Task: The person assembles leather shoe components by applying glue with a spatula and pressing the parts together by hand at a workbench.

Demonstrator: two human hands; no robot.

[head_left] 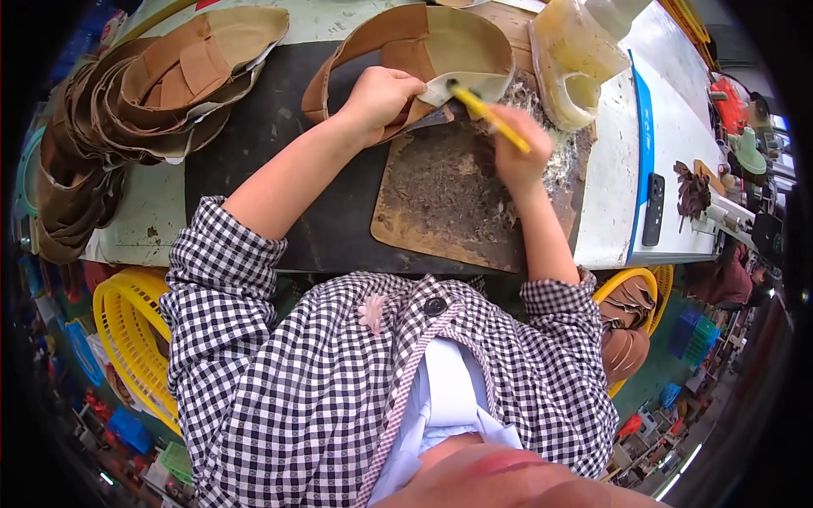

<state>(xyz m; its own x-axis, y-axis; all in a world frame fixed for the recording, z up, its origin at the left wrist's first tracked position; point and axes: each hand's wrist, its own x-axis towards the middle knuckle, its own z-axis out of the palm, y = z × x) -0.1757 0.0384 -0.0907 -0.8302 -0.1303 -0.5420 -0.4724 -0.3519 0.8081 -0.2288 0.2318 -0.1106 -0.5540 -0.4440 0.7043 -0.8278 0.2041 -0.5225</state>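
My left hand pinches the near edge of a brown looped piece, which looks like leather with a pale lining. My right hand is closed round a brush with a yellow handle. The dark brush tip rests on the pale inner face of the loop, just right of my left fingers. Beneath the hands lies a worn, stained brown board on a black mat.
A stack of similar brown pieces rises at the left. A cream plastic container with an opening stands at the back right. Farther right are a blue strip and a black handheld device. Yellow baskets flank me below the table.
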